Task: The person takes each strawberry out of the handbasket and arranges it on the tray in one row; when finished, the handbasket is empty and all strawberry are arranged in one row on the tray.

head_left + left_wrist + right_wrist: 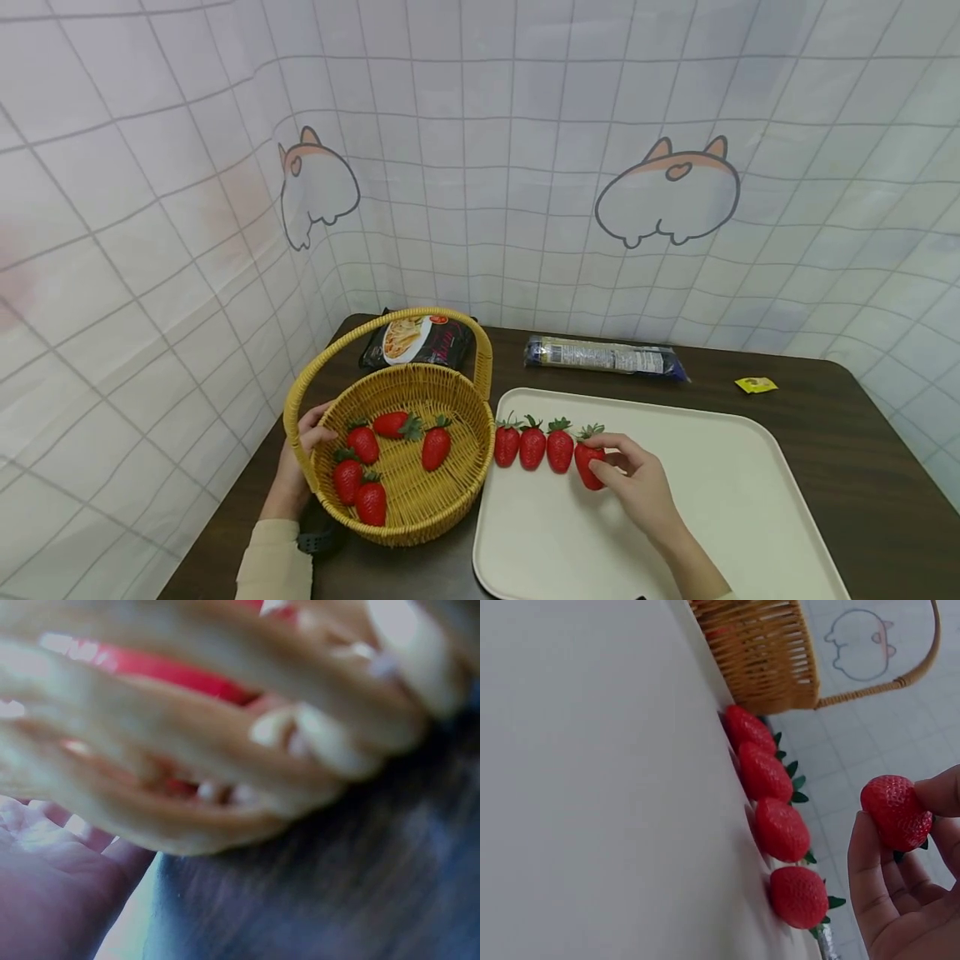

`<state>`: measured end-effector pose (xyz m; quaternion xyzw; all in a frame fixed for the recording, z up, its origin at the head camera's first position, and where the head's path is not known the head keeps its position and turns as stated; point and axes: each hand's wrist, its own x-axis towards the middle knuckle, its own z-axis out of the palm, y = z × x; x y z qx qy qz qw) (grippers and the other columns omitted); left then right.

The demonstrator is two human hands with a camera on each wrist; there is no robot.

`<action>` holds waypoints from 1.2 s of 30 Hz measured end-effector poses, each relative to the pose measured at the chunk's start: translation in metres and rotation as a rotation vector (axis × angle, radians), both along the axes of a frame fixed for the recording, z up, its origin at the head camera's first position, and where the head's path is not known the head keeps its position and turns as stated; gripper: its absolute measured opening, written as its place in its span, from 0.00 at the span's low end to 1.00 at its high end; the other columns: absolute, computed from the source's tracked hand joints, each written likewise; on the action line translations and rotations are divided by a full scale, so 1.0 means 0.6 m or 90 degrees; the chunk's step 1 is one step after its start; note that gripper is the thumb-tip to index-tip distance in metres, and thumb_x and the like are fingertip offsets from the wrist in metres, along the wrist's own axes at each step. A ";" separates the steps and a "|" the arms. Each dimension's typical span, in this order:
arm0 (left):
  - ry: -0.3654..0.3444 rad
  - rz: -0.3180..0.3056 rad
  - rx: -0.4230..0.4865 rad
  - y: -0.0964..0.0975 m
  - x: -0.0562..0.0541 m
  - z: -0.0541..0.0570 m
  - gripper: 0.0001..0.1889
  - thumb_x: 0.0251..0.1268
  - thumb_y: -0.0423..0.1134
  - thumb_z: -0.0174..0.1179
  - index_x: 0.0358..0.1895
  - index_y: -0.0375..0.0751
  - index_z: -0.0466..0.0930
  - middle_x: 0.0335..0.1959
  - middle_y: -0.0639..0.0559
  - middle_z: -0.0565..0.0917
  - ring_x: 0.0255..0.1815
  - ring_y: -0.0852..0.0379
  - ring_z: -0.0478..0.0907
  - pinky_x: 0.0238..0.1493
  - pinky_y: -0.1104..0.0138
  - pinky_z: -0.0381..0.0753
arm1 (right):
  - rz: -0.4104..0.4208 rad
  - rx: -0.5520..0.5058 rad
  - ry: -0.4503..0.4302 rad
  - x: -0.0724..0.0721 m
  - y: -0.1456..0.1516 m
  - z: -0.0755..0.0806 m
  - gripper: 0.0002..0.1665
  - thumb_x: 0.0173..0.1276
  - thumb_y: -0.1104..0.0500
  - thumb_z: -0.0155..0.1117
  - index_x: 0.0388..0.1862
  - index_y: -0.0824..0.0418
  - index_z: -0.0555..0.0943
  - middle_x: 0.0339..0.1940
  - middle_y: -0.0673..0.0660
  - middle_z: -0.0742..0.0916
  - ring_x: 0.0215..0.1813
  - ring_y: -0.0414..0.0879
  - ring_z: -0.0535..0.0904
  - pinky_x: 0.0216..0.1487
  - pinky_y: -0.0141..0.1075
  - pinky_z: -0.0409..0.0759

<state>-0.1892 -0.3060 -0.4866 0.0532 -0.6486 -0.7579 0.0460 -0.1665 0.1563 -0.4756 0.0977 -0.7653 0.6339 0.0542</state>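
Observation:
A yellow woven basket (408, 533) with a tall hoop handle holds several red strawberries (436, 447). My left hand (300, 450) grips the basket's left side, with digits at the rim. In the left wrist view the blurred weave fills the upper part, and my left palm (52, 877) lies beside it. Between thumb and fingers, my right hand (637, 483) pinches a strawberry (897, 812), its green leaves pointing away from me. To its left, more strawberries (532, 447) form a row along the far left part of a cream tray (675, 517).
Behind the basket lies a black food packet (420, 340). A long clear-and-blue packet (603, 357) lies beyond the tray, with a small yellow sachet (756, 384) farther right. A white grid-patterned curtain (480, 208) borders the dark table (840, 450).

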 end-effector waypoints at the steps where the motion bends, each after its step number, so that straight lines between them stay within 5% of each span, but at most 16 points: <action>1: 0.000 0.001 0.000 0.000 0.000 0.000 0.23 0.66 0.25 0.44 0.65 0.32 0.63 0.49 0.56 0.78 0.50 0.58 0.76 0.48 0.69 0.77 | -0.008 -0.005 0.003 0.000 0.003 0.001 0.13 0.65 0.69 0.63 0.49 0.65 0.82 0.51 0.64 0.83 0.39 0.45 0.82 0.37 0.36 0.83; 8: 0.009 0.000 -0.004 0.001 0.000 0.001 0.23 0.66 0.25 0.44 0.65 0.32 0.63 0.49 0.55 0.78 0.50 0.58 0.76 0.48 0.69 0.78 | -0.068 -0.008 0.001 -0.004 0.028 0.001 0.14 0.66 0.68 0.62 0.51 0.67 0.81 0.46 0.62 0.85 0.36 0.43 0.82 0.37 0.33 0.82; 18: 0.008 0.001 -0.006 0.002 0.001 0.003 0.23 0.67 0.25 0.44 0.66 0.31 0.64 0.49 0.55 0.79 0.49 0.59 0.76 0.49 0.69 0.78 | -0.175 -0.021 -0.092 -0.020 0.060 -0.010 0.17 0.69 0.63 0.61 0.55 0.66 0.80 0.43 0.45 0.84 0.38 0.37 0.83 0.38 0.31 0.82; 27: -0.007 0.003 -0.007 0.011 0.009 0.023 0.23 0.66 0.25 0.44 0.65 0.30 0.63 0.49 0.54 0.79 0.51 0.57 0.76 0.51 0.67 0.77 | -0.202 0.059 -0.150 -0.028 0.070 -0.020 0.21 0.69 0.60 0.63 0.59 0.66 0.79 0.59 0.64 0.79 0.38 0.31 0.79 0.39 0.26 0.80; 36: -0.016 0.004 -0.012 0.008 0.007 0.019 0.24 0.66 0.25 0.44 0.66 0.32 0.63 0.49 0.55 0.79 0.51 0.57 0.76 0.51 0.67 0.78 | -0.188 0.111 -0.205 -0.032 0.069 -0.034 0.22 0.67 0.60 0.64 0.60 0.65 0.78 0.61 0.68 0.78 0.49 0.49 0.81 0.39 0.32 0.83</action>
